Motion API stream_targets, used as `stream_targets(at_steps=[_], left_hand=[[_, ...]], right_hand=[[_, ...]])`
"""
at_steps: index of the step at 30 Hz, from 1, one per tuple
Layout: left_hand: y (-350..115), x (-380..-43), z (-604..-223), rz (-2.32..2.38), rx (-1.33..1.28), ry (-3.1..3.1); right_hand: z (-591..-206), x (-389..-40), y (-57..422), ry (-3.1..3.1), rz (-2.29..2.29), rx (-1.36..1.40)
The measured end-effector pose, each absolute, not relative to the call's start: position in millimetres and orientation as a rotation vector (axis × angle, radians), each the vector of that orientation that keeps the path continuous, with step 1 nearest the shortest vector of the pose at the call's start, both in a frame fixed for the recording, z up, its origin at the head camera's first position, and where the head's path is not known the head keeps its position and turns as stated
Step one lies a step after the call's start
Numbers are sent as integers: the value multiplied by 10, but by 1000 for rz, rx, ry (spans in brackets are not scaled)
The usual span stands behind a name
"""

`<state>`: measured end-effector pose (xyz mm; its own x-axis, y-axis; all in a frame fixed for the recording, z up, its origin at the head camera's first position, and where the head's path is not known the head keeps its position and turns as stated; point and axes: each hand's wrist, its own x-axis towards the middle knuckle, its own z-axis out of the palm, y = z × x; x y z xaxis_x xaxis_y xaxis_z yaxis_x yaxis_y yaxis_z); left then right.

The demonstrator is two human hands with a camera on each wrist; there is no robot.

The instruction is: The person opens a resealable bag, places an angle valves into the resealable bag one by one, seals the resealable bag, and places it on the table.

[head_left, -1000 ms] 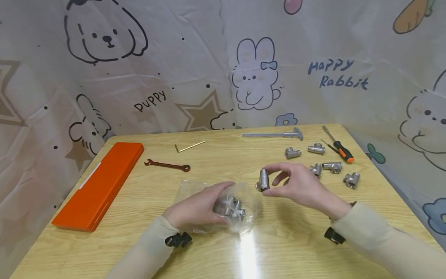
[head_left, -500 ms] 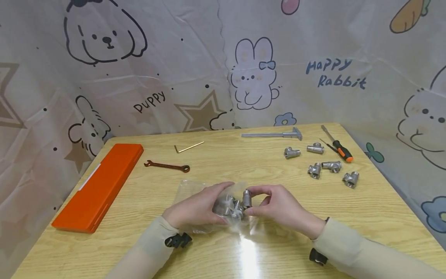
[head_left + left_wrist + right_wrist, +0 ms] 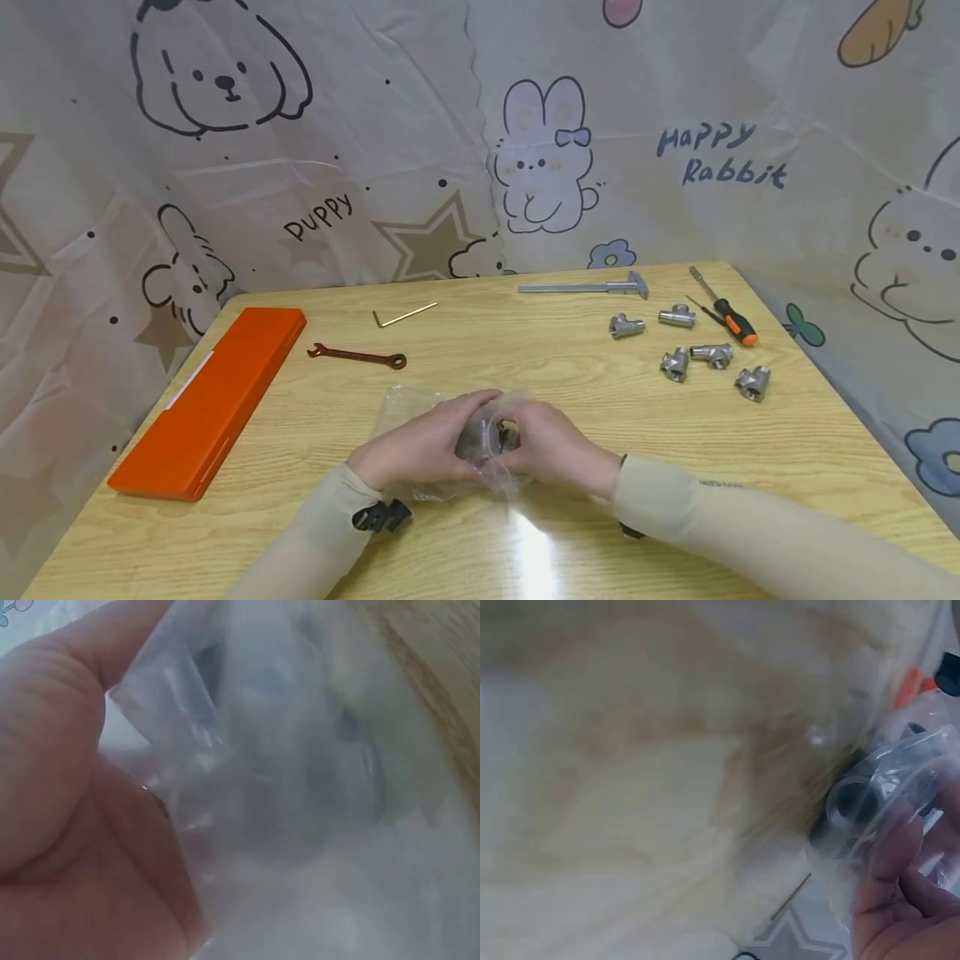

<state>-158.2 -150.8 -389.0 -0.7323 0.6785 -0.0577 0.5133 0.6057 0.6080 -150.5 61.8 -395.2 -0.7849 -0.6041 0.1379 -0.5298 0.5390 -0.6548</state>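
While "Puppy" (image 3: 318, 216), "Happy Rabbit" (image 3: 722, 156) show on backdrop, left hand (image 3: 416, 446), right hand (image 3: 551, 446) grip clear bag (image 3: 420, 408) of fittings.

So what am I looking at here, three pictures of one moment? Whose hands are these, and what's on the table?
A person wears three cameras: one on the head, one on each wrist. The head view shows both hands at a wooden table. The left hand and right hand hold a clear plastic bag with metal fittings inside. The blurry wrist views show that bag up close. Also lying there: five loose fittings, a screwdriver, a caliper, a wrench, a hex key and an orange case.
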Motion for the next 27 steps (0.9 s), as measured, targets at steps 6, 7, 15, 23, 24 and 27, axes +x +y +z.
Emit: stream_targets(at_steps=[6,7,15,23,24,27], left_hand=[[-1507,-1583,-3891,828,982,2551],[-1509,-1583,-3893,821,977,2553],[-1502,-1582,-3898,810,940,2554],[-1493,-1578,-3895,809,937,2552],[-1494,-1578,-3897,801,933,2556],[-1496,-1577,-3900,792,919,2560]], right_hand=[[-3890,-1498,604,2749,-943,-1078],[-3866,-1494,626,2755,-931,-1073],[-3603,-1508,993,2769,-941,-934],[-3353,-1973,1680,2977,-819,-545],[-3337,-2067,1773,2975,-794,-481],[-3345,-2346,2020,2918,-739,-305]])
